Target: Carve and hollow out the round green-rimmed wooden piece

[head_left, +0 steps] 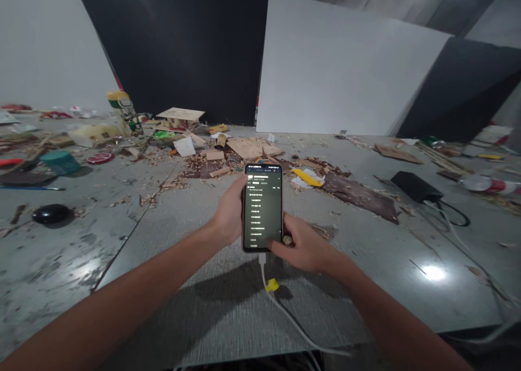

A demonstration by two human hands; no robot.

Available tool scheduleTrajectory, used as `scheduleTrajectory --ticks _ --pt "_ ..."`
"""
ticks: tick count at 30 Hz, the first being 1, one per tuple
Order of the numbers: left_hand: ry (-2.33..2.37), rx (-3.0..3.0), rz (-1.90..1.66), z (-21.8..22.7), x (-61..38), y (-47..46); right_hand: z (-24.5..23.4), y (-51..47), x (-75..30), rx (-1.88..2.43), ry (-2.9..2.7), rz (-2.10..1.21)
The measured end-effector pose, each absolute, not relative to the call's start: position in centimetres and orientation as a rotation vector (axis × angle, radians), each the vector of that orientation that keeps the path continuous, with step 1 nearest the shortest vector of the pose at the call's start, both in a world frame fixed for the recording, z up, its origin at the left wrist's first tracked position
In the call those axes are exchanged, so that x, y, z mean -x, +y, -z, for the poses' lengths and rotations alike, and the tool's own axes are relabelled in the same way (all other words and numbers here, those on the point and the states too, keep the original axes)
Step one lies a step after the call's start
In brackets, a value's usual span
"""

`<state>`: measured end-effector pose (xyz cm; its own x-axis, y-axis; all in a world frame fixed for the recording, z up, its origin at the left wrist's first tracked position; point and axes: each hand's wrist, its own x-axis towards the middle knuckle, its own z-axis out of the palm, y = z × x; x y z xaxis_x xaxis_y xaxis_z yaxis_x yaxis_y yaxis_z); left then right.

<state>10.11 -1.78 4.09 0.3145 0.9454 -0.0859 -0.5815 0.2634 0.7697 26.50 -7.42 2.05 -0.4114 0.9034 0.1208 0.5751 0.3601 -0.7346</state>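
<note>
A smartphone (262, 208) stands upright in front of me, its dark screen lit with a list of small text lines. My left hand (230, 211) grips it along the left edge, with the fingers hidden behind it. On the lower right side my right hand (305, 246) is closed around the edge, its thumb over the bottom of the screen. A white charging cable (262, 262) is plugged into the phone's bottom and trails down to the table's front edge. A yellow tag (272, 285) is on the cable.
Wood shavings (191, 167) and scraps litter the grey table (163, 284). A black computer mouse (51, 214) and a teal block (60, 163) lie left. To the right are a dark leathery strip (360, 194), a black power bank (417, 187) with a cable, and a plastic bottle (488, 184).
</note>
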Motion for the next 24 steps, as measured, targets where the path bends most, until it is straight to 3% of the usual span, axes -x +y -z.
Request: scheduleTrajectory --ticks 24 --pt "0.633 -0.659 -1.114 -4.35 -10.20 -1.79 -1.68 -7.42 -26.79 1.213 -2.113 -0.893"
